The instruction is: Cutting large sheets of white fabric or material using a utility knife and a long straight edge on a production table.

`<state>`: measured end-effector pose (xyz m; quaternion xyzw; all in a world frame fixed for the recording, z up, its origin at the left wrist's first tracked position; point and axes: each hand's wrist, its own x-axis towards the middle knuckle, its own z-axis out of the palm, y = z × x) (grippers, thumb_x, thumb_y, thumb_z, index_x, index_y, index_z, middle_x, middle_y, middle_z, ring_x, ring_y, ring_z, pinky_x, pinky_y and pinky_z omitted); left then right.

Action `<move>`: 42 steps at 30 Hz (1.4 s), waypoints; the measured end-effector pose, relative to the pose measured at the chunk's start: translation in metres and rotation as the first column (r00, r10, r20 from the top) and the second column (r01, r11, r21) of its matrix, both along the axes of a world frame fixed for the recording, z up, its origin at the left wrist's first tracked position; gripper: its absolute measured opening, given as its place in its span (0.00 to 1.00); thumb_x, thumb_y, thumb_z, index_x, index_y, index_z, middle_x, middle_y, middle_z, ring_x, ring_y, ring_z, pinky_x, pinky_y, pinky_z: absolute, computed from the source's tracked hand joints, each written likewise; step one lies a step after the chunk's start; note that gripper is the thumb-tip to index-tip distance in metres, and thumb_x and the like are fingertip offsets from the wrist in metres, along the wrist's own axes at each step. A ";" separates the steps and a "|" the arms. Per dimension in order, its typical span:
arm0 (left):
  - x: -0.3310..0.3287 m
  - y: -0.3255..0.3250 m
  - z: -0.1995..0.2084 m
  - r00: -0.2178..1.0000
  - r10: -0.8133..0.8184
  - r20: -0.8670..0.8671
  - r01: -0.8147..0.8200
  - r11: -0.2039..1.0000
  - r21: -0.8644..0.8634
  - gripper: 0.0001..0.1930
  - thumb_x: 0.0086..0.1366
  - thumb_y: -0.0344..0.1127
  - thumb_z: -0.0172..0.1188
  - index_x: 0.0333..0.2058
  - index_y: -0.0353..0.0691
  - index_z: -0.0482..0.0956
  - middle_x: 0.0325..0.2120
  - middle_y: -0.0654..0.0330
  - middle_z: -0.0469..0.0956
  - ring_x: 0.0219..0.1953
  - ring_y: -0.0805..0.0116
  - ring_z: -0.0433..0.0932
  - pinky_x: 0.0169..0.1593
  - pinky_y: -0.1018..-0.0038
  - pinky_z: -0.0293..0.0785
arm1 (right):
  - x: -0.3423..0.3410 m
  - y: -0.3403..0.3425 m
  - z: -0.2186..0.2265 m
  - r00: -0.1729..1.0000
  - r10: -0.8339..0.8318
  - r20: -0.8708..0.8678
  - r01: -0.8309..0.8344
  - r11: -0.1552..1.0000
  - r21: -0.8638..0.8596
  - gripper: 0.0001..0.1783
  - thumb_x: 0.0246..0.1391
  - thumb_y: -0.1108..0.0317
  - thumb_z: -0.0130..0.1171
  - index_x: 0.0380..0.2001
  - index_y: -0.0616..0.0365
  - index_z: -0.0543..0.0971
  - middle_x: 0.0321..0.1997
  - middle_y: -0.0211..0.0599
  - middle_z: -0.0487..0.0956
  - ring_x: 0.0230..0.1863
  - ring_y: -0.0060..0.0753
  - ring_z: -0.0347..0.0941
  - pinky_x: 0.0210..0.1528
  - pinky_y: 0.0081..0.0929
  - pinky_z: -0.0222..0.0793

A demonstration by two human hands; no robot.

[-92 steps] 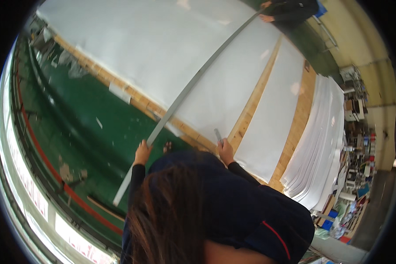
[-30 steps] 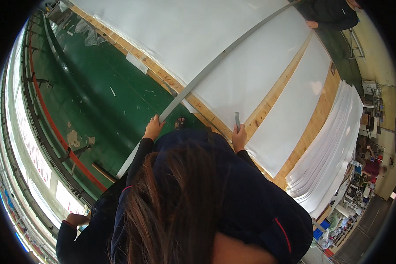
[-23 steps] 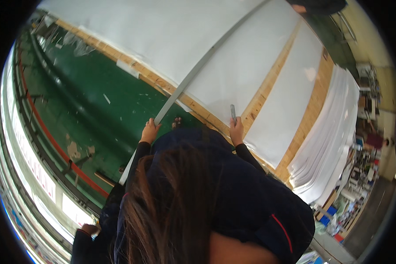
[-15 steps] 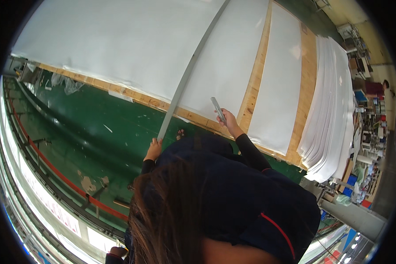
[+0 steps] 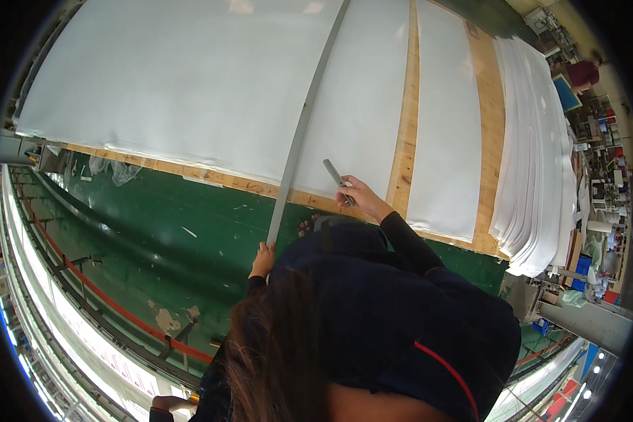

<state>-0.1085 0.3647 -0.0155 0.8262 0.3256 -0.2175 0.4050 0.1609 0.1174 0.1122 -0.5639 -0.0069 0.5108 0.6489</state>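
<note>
My left hand (image 5: pixel 262 260) is closed around the near end of a long grey metal straightedge (image 5: pixel 292 162), which sticks out past the table edge. The rest of the straightedge lies across a large white sheet (image 5: pixel 211 84) and runs to the far side. In my right hand (image 5: pixel 363 197), a slim grey utility knife (image 5: pixel 332 171) is held above the sheet, right of the straightedge and apart from it. Whether its blade is out cannot be made out.
A narrower white strip (image 5: pixel 446 119) lies beyond a bare wooden band (image 5: pixel 404 155) of the table. At right is a stack of white sheets (image 5: pixel 531 155). Below the table edge, the green floor (image 5: pixel 169 218) leads to a red rail (image 5: pixel 130 316). Another person (image 5: pixel 582 74) is far right.
The view has shifted, so the table sits a little further left. The knife tilts further left and my right hand is lower against the table edge. Both hands keep their holds.
</note>
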 end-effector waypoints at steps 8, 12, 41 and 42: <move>0.009 -0.008 0.013 0.984 -0.014 -0.177 0.023 0.998 0.052 0.25 0.63 0.56 0.31 0.44 0.39 0.56 0.39 0.39 0.69 0.42 0.39 0.68 0.43 0.49 0.62 | 0.023 0.000 -0.015 0.997 -0.059 0.049 0.053 0.992 0.114 0.16 0.56 0.69 0.43 0.48 0.57 0.60 0.20 0.25 0.62 0.16 0.16 0.54 0.17 0.16 0.51; 0.015 -0.011 0.020 0.991 -0.014 -0.136 0.025 0.997 0.077 0.24 0.63 0.56 0.31 0.44 0.39 0.57 0.39 0.39 0.69 0.42 0.39 0.68 0.42 0.49 0.62 | 0.040 -0.002 -0.015 0.984 -0.081 0.160 0.076 0.996 0.040 0.12 0.57 0.67 0.44 0.44 0.57 0.62 0.16 0.22 0.58 0.14 0.13 0.50 0.14 0.16 0.44; 0.058 0.000 0.049 0.960 0.205 -0.190 -0.246 0.944 -0.222 0.20 0.58 0.32 0.45 0.50 0.34 0.62 0.42 0.48 0.71 0.46 0.57 0.70 0.48 0.69 0.63 | 0.528 0.151 -0.118 0.413 0.098 0.905 0.612 0.706 -0.356 0.22 0.51 0.68 0.41 0.51 0.62 0.63 0.31 0.52 0.75 0.34 0.50 0.72 0.36 0.42 0.68; 0.060 -0.001 0.050 0.949 0.208 -0.235 -0.260 0.941 -0.215 0.21 0.58 0.31 0.45 0.51 0.35 0.62 0.42 0.48 0.70 0.46 0.58 0.69 0.49 0.70 0.63 | 0.537 0.152 -0.120 0.406 0.133 0.904 0.609 0.698 -0.377 0.23 0.51 0.68 0.42 0.51 0.62 0.62 0.31 0.52 0.76 0.35 0.49 0.73 0.36 0.41 0.69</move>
